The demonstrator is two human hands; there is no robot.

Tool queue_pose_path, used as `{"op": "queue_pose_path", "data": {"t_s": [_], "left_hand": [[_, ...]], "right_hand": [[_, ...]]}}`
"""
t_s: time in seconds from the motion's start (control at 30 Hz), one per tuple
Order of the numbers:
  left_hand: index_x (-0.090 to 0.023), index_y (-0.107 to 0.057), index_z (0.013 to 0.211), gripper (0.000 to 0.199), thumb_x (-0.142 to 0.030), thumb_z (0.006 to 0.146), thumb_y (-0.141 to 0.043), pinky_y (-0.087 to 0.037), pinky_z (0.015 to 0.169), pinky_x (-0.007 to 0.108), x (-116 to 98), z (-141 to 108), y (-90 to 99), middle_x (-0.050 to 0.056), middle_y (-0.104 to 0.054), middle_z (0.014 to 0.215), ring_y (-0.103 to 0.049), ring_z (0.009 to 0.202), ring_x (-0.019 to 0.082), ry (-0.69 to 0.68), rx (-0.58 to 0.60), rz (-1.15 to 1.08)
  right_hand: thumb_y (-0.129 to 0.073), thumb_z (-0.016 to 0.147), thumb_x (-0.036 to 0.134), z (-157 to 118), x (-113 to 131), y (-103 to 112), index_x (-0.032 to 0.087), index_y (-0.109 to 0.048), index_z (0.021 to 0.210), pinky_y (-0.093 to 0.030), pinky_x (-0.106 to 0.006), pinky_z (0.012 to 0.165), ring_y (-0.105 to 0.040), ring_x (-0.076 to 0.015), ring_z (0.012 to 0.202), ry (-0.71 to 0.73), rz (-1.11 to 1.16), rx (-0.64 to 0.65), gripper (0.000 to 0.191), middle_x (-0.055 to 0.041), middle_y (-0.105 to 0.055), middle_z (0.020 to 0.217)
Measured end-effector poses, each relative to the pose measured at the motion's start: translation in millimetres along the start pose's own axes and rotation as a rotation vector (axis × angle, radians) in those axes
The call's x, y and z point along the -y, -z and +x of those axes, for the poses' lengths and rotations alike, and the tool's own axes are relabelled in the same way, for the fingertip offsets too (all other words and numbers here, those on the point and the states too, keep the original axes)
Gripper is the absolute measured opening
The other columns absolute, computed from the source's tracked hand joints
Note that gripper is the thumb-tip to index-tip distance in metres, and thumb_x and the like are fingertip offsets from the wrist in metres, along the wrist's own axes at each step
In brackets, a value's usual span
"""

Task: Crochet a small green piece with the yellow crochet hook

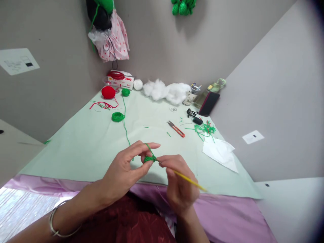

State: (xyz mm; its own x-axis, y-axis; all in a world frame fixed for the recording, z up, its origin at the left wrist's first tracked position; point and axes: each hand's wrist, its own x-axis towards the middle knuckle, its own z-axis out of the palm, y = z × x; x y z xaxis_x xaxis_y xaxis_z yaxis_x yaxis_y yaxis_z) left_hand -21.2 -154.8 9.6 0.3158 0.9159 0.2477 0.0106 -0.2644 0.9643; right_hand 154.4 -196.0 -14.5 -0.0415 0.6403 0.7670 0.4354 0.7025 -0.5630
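My left hand [130,163] pinches a small green crochet piece [150,158] between thumb and fingers, with a strand of green yarn running over its raised index finger. In my right hand [181,182] is a crochet hook with a yellow handle [191,181]; its metal tip meets the right end of the green piece. The working strand [126,130] trails back over the table toward a flat green yarn coil [118,117] and a small green ball [125,92] behind it.
Orange-handled thread snips [176,129] lie beyond my hands. Green yarn scraps [205,128], a white cloth [219,153] and a phone [209,104] are on the right. Red yarn [108,92], a box [120,80], white stuffing [165,91] and a pen cup [191,96] line the back.
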Motion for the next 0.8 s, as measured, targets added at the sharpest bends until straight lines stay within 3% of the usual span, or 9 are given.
{"op": "queue_pose_path", "data": {"t_s": [0.1, 0.17, 0.23, 0.3, 0.43, 0.53, 0.7, 0.8], "left_hand": [[-0.027, -0.076, 0.127, 0.042, -0.015, 0.087, -0.074, -0.05, 0.088, 0.029, 2, -2, -3.4, -0.002, -0.065, 0.089, -0.06, 0.085, 0.014, 0.094, -0.032, -0.129], [-0.029, -0.071, 0.138, 0.053, -0.019, 0.087, -0.078, -0.05, 0.083, 0.027, 3, -2, -3.9, -0.003, -0.064, 0.089, -0.059, 0.082, 0.013, 0.236, 0.019, -0.302], [-0.029, -0.07, 0.141, 0.057, -0.027, 0.085, -0.083, -0.049, 0.071, 0.025, 4, 0, -2.5, -0.002, -0.064, 0.088, -0.057, 0.077, 0.012, 0.386, 0.103, -0.492], [-0.026, -0.073, 0.136, 0.055, -0.031, 0.083, -0.086, -0.045, 0.064, 0.023, 3, 3, 0.2, -0.001, -0.063, 0.088, -0.053, 0.073, 0.011, 0.474, 0.151, -0.633], [-0.028, -0.08, 0.127, 0.045, -0.029, 0.083, -0.087, -0.046, 0.071, 0.023, 1, 7, 4.0, 0.0, -0.062, 0.094, -0.054, 0.079, 0.012, 0.413, 0.114, -0.665], [-0.032, -0.08, 0.127, 0.042, -0.028, 0.085, -0.084, -0.047, 0.084, 0.028, 2, 6, 2.4, 0.0, -0.063, 0.092, -0.057, 0.087, 0.015, 0.361, 0.153, -0.584], [-0.033, -0.08, 0.126, 0.041, -0.03, 0.085, -0.087, -0.047, 0.088, 0.029, 5, 3, -5.2, -0.002, -0.066, 0.089, -0.058, 0.087, 0.015, 0.335, 0.09, -0.508], [-0.031, -0.078, 0.128, 0.047, -0.032, 0.083, -0.089, -0.047, 0.087, 0.028, 5, 3, -8.9, -0.002, -0.067, 0.088, -0.06, 0.087, 0.015, 0.375, 0.04, -0.593]], "right_hand": [[-0.061, 0.097, 0.006, -8, -6, -8, 0.025, -0.07, 0.128, -0.064, -0.036, 0.077, -0.075, -0.0229, 0.098, 0.172, -0.281, -0.001, 0.038, -0.0104, -0.078, 0.111], [-0.064, 0.096, 0.007, -12, -10, -13, 0.029, -0.072, 0.131, -0.065, -0.037, 0.076, -0.075, -0.0239, 0.1, 0.23, -0.367, -0.067, 0.042, -0.0096, -0.076, 0.115], [-0.064, 0.097, 0.01, -12, -10, -15, 0.032, -0.073, 0.128, -0.065, -0.037, 0.074, -0.075, -0.0228, 0.097, 0.197, -0.305, -0.124, 0.04, -0.0077, -0.076, 0.112], [-0.06, 0.1, 0.012, -8, -7, -13, 0.03, -0.076, 0.12, -0.063, -0.036, 0.073, -0.073, -0.0205, 0.089, 0.055, -0.126, -0.163, 0.031, -0.0059, -0.076, 0.102], [-0.055, 0.104, 0.017, 6, -2, -9, 0.026, -0.076, 0.101, -0.056, -0.032, 0.067, -0.065, -0.0155, 0.072, -0.259, 0.326, -0.277, 0.023, -0.0009, -0.071, 0.081], [-0.058, 0.104, 0.021, 10, -3, -10, 0.027, -0.077, 0.099, -0.056, -0.029, 0.066, -0.067, -0.0151, 0.076, -0.319, 0.459, -0.234, 0.021, -0.0015, -0.073, 0.086], [-0.059, 0.102, 0.013, 3, -3, -17, 0.028, -0.078, 0.109, -0.059, -0.029, 0.068, -0.07, -0.0157, 0.082, -0.244, 0.223, -0.167, 0.025, -0.0024, -0.076, 0.095], [-0.062, 0.098, 0.007, -5, -3, -21, 0.028, -0.078, 0.118, -0.061, -0.031, 0.075, -0.072, -0.0179, 0.092, -0.033, -0.104, -0.183, 0.033, -0.0048, -0.075, 0.103]]}}
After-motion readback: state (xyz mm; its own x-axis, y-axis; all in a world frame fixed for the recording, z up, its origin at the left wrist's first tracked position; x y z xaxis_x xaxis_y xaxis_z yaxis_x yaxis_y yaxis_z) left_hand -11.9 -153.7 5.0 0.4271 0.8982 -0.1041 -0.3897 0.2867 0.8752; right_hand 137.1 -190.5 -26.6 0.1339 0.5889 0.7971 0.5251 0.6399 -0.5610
